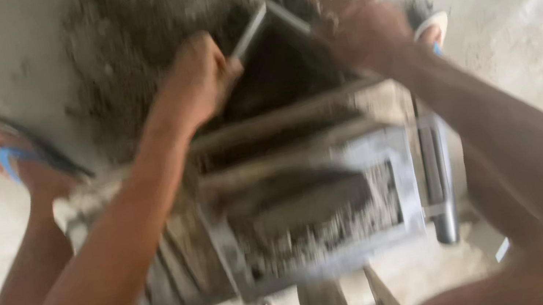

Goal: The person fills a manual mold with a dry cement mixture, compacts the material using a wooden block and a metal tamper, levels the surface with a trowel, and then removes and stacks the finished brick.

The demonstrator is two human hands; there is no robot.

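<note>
The picture is motion-blurred. My left hand (pixel 198 76) is closed on the left edge of a metal shovel blade (pixel 273 55) whose tip points away from me. My right hand (pixel 358 29) is closed on the blade's right edge. The blade hovers over the far end of a grey metal block mould (pixel 407 181) that holds wet grey concrete mix (pixel 312 212) in its near compartment. Both forearms reach forward over the mould.
A heap of damp grey mix (pixel 136 20) lies on the concrete floor beyond the mould. My left foot in a blue-strapped sandal (pixel 15 157) stands left of the mould; another sandal (pixel 432 27) shows at right. A metal handle (pixel 440 182) runs along the mould's right side.
</note>
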